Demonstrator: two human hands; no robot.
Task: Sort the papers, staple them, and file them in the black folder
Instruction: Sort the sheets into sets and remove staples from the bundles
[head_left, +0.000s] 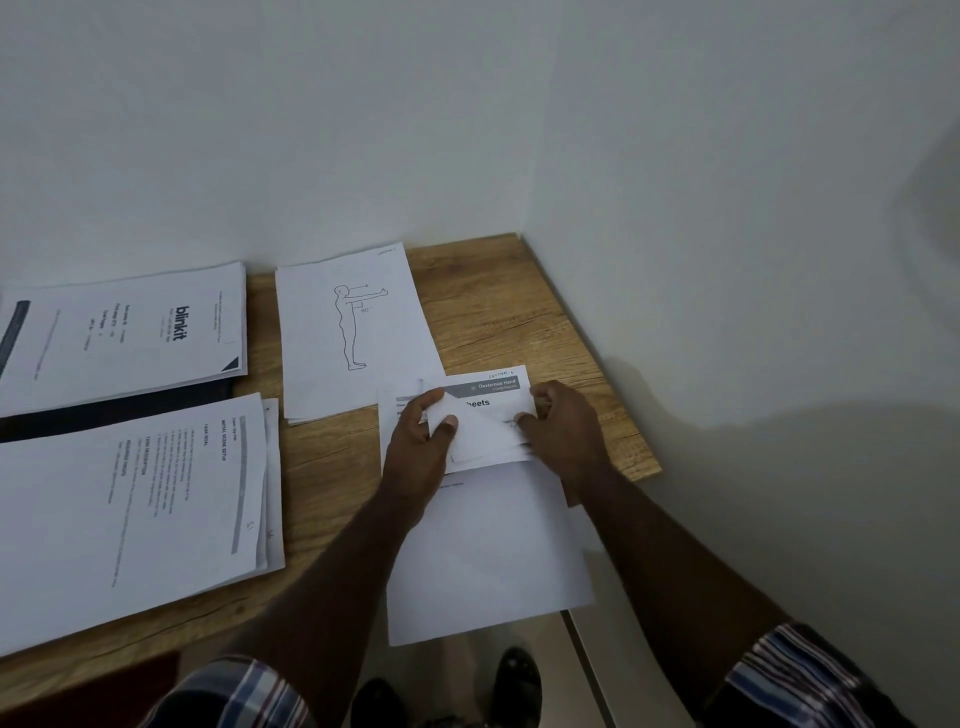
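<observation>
The "Dexterous Hand" papers (483, 519) lie at the wooden table's (519, 312) right edge, top sheet folded back. Left hand (423, 441) pinches that fold, right hand (563, 426) curls round the stack's right edge. Black folder (104, 410) sits far left under the blinkit sheets (130, 332).

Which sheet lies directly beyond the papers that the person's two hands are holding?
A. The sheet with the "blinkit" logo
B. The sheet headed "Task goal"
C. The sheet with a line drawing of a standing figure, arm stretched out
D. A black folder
C: the figure-drawing sheet lies just beyond the held papers, gripped by the left hand and right hand.
</observation>
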